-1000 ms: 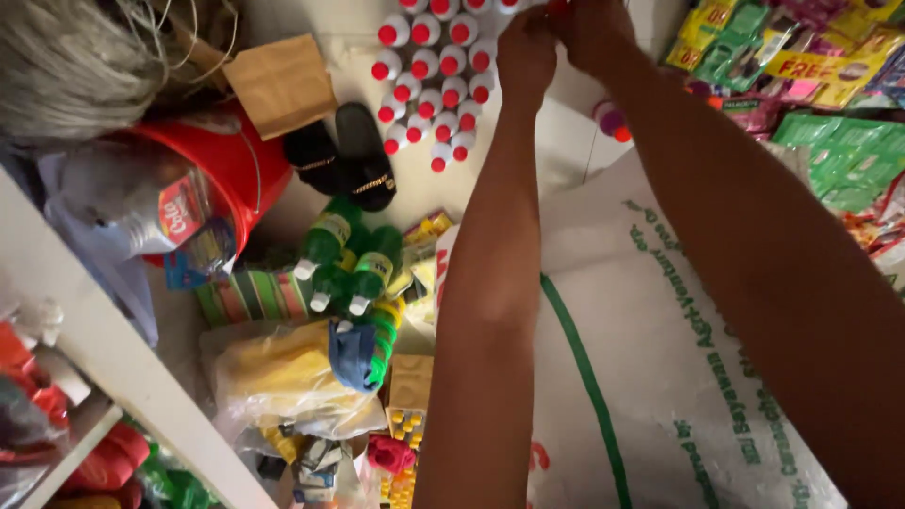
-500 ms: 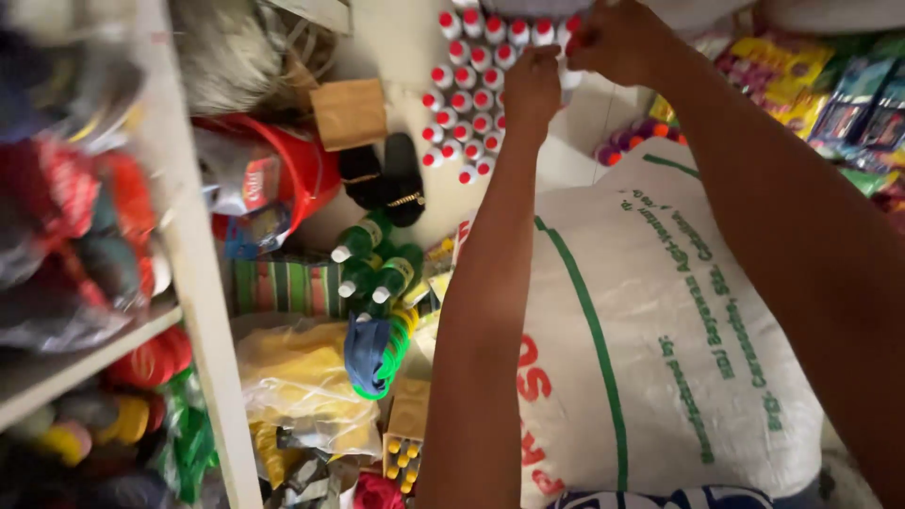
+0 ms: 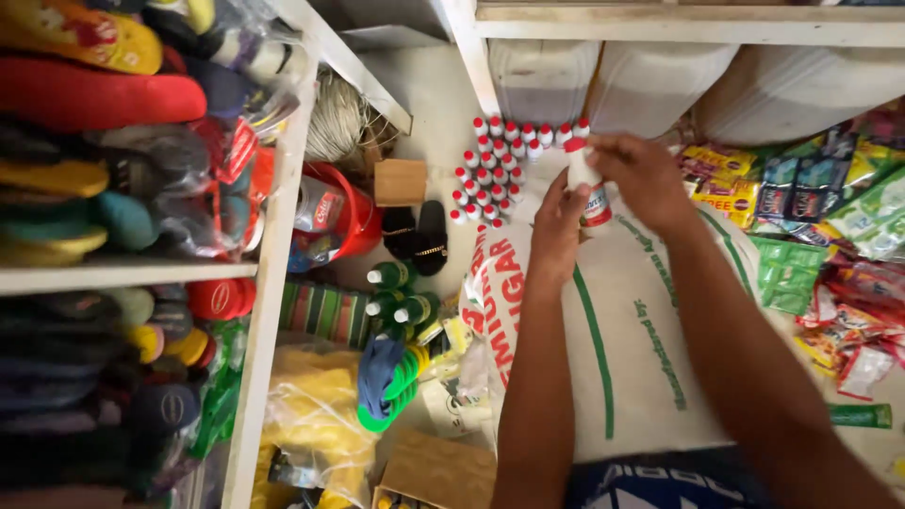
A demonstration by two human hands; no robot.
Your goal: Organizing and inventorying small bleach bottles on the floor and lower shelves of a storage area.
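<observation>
**Both hands on one small bottle above the white sack**

The landmark was the big white woven sack (image 3: 650, 349) with the green stripe. Far left of it, white wooden shelves (image 3: 269, 283) held stacked rubber sandals (image 3: 94, 94), likely parked there as stock. Just left of the sack stood green bottles with white caps (image 3: 396, 302). Above the sack's top edge, small white bottles with red caps (image 3: 495, 165) stood in rows. Left hand (image 3: 556, 226) had its fingers closed around the lower body of one small white red-capped bottle (image 3: 586, 184); right hand (image 3: 646, 174) pinched its top, probably to steady it. Label was blurred, and the palms were hidden. Right of the sack lay colourful sachets (image 3: 830, 226), partly cut off.
</observation>
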